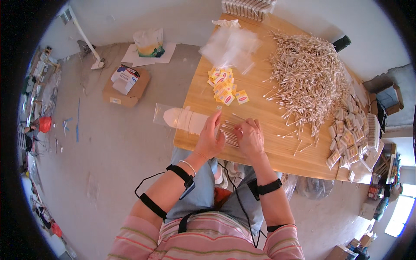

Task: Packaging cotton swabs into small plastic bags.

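Note:
Several cotton swabs (229, 134) lie side by side on the wooden table near its front edge, between my two hands. My left hand (211, 138) is cupped at their left ends, with its thumb and fingers apart. From the right, my right hand (251, 136) bends its fingers down onto the swabs and closes on their other ends; its fingertips are partly hidden. Beside my left hand, a white paddle-shaped piece (195, 121) points left past the table edge. A clear plastic bag (160, 113) covers its rounded end.
A large heap of loose cotton swabs (307, 73) covers the table's right side. Small filled packets (351, 134) pile up at the right end. Yellow and white cards (224, 89) and clear bags (232, 45) lie farther back. A cardboard box (130, 97) sits on the floor at left.

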The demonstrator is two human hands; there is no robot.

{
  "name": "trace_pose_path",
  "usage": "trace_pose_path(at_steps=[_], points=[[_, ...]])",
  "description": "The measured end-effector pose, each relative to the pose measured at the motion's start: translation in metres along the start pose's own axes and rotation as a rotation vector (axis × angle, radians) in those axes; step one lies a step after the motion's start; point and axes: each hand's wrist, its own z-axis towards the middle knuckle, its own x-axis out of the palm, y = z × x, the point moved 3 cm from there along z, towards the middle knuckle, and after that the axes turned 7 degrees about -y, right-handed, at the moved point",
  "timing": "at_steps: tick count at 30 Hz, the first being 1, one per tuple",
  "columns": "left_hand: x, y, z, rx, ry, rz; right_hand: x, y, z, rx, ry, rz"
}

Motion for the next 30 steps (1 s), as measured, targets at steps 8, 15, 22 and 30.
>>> trace_pose_path(at_steps=[8, 15, 22, 30], points=[[0.002, 0.001, 0.001, -0.02, -0.039, -0.076, -0.007, -0.003, 0.006, -0.023, 0.045, 0.03], [0.001, 0.001, 0.002, -0.001, -0.108, -0.068, -0.02, -0.013, 0.001, 0.018, 0.002, 0.06], [0.0, 0.004, 0.003, -0.043, -0.127, -0.06, -0.005, -0.007, -0.004, -0.071, -0.09, -0.022], [0.0, 0.003, 0.004, -0.093, -0.165, -0.082, 0.004, 0.002, -0.005, -0.116, -0.04, -0.089]])
